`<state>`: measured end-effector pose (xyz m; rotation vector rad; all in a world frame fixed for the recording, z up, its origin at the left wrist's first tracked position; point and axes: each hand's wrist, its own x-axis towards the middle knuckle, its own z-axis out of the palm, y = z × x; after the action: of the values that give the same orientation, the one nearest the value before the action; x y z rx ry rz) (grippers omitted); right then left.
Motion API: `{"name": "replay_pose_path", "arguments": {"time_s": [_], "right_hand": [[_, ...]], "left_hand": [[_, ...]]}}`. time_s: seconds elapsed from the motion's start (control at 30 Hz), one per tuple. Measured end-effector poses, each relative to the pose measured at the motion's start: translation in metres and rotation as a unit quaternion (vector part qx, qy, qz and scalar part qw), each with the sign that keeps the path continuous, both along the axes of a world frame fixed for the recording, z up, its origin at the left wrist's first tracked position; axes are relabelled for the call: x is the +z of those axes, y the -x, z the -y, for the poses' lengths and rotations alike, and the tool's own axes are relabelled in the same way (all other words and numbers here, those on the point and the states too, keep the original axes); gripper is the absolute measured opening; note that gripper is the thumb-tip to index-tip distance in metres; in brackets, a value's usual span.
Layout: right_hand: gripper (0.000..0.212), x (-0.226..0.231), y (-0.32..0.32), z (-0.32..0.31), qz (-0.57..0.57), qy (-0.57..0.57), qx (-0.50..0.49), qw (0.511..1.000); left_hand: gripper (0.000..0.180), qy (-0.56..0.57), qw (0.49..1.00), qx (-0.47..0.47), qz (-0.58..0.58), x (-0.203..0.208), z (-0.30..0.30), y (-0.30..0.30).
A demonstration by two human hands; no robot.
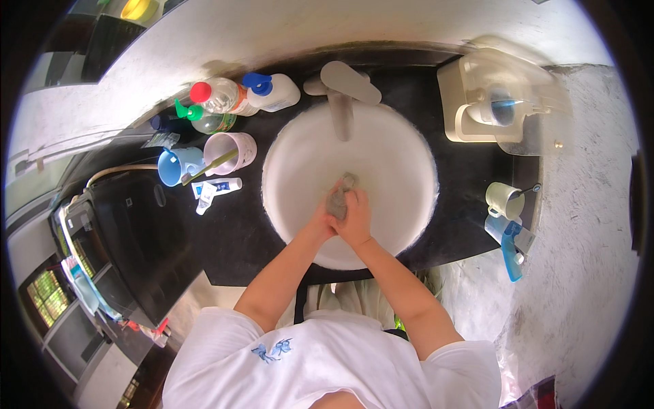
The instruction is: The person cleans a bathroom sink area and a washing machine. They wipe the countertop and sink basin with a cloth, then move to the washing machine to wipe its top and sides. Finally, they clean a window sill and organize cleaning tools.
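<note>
Both my hands are together over the round white washbasin (286, 170), squeezing a grey, crumpled cloth (336, 203) between them. My left hand (323, 222) is closed around its left side. From the right, my right hand (356, 217) grips the same cloth, fingers curled over it. A bit of the cloth sticks out above the fingers, toward the grey faucet (343, 119) at the basin's back. Most of the left hand's fingers are hidden by the cloth and the other hand.
On the black counter (231, 238), several bottles, including a white pump bottle (274, 93), stand at back left. Nearer are a blue mug (178, 167), pink cup (240, 151) and toothpaste tube (228, 185). At right are a beige container (470, 126), pale mug (503, 200) and blue-handled item (510, 252).
</note>
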<state>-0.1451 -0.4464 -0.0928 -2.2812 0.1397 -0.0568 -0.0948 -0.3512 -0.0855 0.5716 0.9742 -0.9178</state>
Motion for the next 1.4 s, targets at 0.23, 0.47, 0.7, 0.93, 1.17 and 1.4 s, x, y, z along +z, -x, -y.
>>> {"name": "replay_pose_path", "arguments": {"time_s": [0.23, 0.47, 0.7, 0.93, 1.17, 1.4], "right_hand": [[0.034, 0.013, -0.019, 0.005, 0.026, -0.040, -0.026, 0.999], [0.031, 0.009, -0.023, 0.030, -0.262, -0.440, -0.244, 0.823], [0.041, 0.038, -0.007, 0.097, -0.196, -0.230, -0.055, 0.952], [0.051, 0.060, -0.029, 0.080, -0.147, -0.026, 0.014, 0.989], [0.054, -0.069, 0.021, 0.034, -0.099, 0.260, 0.177, 0.944], [0.030, -0.076, -0.019, 0.053, -0.031, 0.336, 0.135, 0.932]], "left_hand": [[0.039, -0.073, 0.995, -0.038, 0.061, 0.009, 0.007, 0.007], [0.052, -0.162, 0.956, -0.200, 0.139, -0.018, -0.006, 0.013], [0.063, -0.341, 0.788, -0.337, 0.385, -0.013, -0.059, 0.018], [0.053, -0.538, 0.644, -0.356, 0.412, 0.034, -0.043, 0.021], [0.058, -0.607, 0.252, -0.540, 0.526, -0.007, -0.025, 0.039], [0.059, -0.506, 0.544, -0.502, 0.442, -0.053, -0.008, 0.042]]}}
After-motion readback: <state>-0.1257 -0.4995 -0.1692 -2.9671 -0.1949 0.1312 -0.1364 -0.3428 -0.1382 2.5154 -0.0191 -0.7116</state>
